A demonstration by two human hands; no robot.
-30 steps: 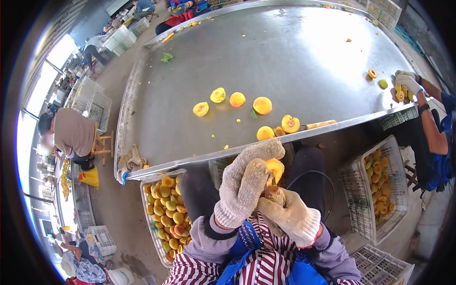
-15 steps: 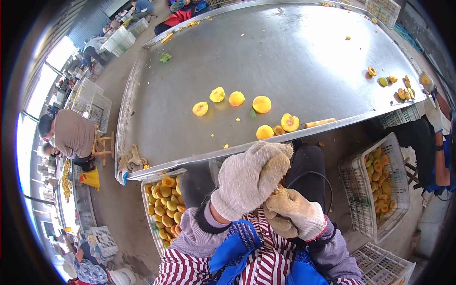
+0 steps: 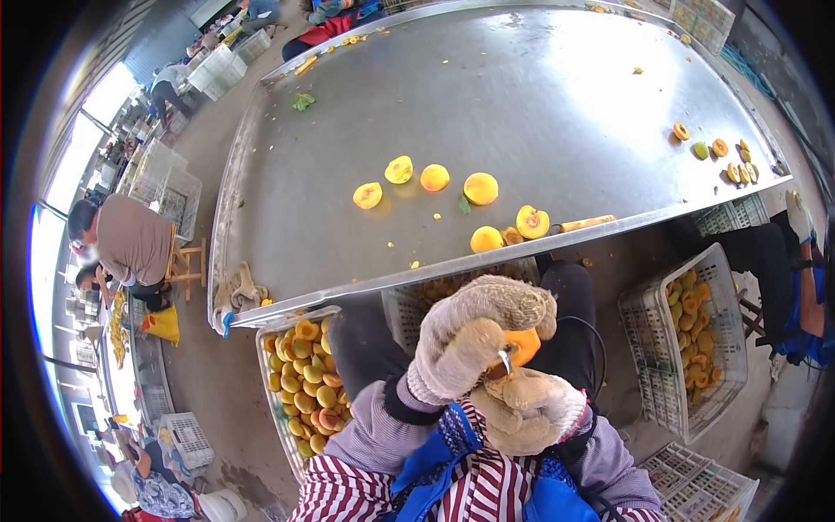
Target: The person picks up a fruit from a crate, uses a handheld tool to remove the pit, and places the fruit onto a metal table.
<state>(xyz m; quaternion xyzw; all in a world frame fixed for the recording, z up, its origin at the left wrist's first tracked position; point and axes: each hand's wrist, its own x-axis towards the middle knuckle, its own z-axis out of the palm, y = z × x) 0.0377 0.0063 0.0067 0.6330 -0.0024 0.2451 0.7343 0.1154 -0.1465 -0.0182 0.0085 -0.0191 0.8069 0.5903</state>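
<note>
Left hand (image 3: 470, 335) wraps a peach (image 3: 524, 344), right hand (image 3: 532, 409) clenches a small blade (image 3: 504, 358) in it; few halves (image 3: 531, 223) done, crate (image 3: 263, 365) full.

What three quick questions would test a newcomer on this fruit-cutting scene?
1. True or false: the left hand holds a fruit.
2. The table top is: A shiny metal, B wood, C glass.
3. Which hand holds the small metal tool?

Key: 1 true. 2 A. 3 the right hand.
</note>
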